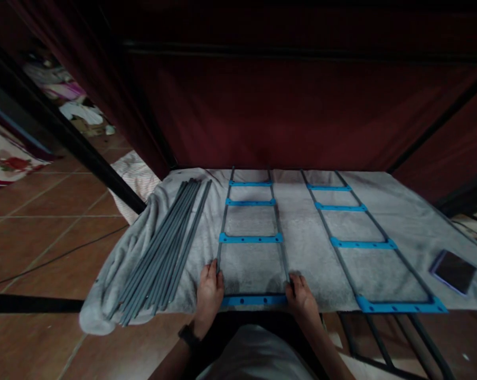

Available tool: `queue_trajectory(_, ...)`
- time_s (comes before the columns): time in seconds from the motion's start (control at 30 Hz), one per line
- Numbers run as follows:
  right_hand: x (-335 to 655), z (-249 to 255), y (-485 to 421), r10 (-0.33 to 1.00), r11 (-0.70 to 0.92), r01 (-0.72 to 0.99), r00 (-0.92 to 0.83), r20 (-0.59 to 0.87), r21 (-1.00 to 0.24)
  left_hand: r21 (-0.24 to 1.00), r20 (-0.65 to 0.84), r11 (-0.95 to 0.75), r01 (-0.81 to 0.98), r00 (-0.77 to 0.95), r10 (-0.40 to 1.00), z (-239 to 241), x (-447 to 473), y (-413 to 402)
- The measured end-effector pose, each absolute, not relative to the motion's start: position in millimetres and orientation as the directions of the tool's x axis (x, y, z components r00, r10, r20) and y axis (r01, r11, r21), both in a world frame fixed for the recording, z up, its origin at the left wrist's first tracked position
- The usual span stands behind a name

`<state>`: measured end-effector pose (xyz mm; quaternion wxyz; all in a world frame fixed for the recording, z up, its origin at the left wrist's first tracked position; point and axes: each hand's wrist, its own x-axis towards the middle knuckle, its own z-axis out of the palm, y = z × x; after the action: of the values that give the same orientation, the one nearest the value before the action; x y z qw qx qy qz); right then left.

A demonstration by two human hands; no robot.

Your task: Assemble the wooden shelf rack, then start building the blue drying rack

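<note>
In front of me lies a ladder-shaped frame [251, 239] of two thin grey tubes joined by several blue crossbars with holes. Its near left corner is in the grip of my left hand [209, 291], whose fingers curl round the grey tube just above the nearest blue crossbar [254, 300]. My right hand [301, 296] closes on the opposite tube at that same crossbar's right end. A second frame of the same kind [363, 244] lies flat to the right, untouched. Left of my hands rests a bundle of loose grey tubes [165, 253], one slightly apart from the others.
A grey blanket [309, 264] covers the work surface, which ends at a dark red panel [301, 116]. A phone [454, 271] lies at the right. Dark metal bars [384, 338] stand below the near right edge. A cable [59, 257] crosses the tiled floor at left.
</note>
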<state>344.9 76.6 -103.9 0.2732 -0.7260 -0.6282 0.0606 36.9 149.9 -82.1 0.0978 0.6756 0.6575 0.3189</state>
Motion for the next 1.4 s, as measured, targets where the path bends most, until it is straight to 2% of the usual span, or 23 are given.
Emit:
queue_trajectory(0.17, 349.1, -90.9, 109.4, 0.921, -0.013, 0.843, 0.220, 0.322, -0.538, 0.523, 0.334, -0.148, 0.839, -0.043, 0.941, -75.3, 36.6, 151.6)
queue_trajectory(0.33, 354.5, -73.4, 187.9, 0.897, 0.063, 0.842, 0.188, 0.401, -0.536, 0.442, 0.434, -0.292, 0.848, 0.083, 0.897, -74.6, 38.8, 164.2)
queue_trajectory(0.57, 346.1, -50.4, 321.5, 0.966, 0.031, 0.946, 0.056, 0.254, -0.324, 0.347, 0.413, -0.315, 0.883, 0.157, 0.897, -83.2, 38.5, 166.3)
queue_trajectory(0.73, 345.8, -45.5, 381.8, 0.983, -0.018, 0.948, 0.076, 0.169, -0.317, 0.293, 0.419, -0.321, 0.901, 0.181, 0.890, -79.9, 37.8, 163.1)
queue_trajectory(0.83, 346.9, -58.5, 393.4, 0.991, -0.047, 0.950, 0.082, 0.101, -0.308, 0.258, 0.446, -0.328, 0.909, 0.189, 0.875, -79.6, 37.3, 161.4)
queue_trajectory(1.1, 350.3, -88.6, 396.2, 0.987, -0.063, 0.933, 0.112, 0.118, -0.354, 0.241, 0.429, -0.347, 0.906, 0.221, 0.876, -75.4, 36.2, 157.9)
queue_trajectory(1.4, 354.6, -79.6, 400.6, 0.982, -0.030, 0.914, 0.103, 0.159, -0.405, 0.332, 0.358, -0.299, 0.894, 0.174, 0.918, -72.0, 39.4, 161.1)
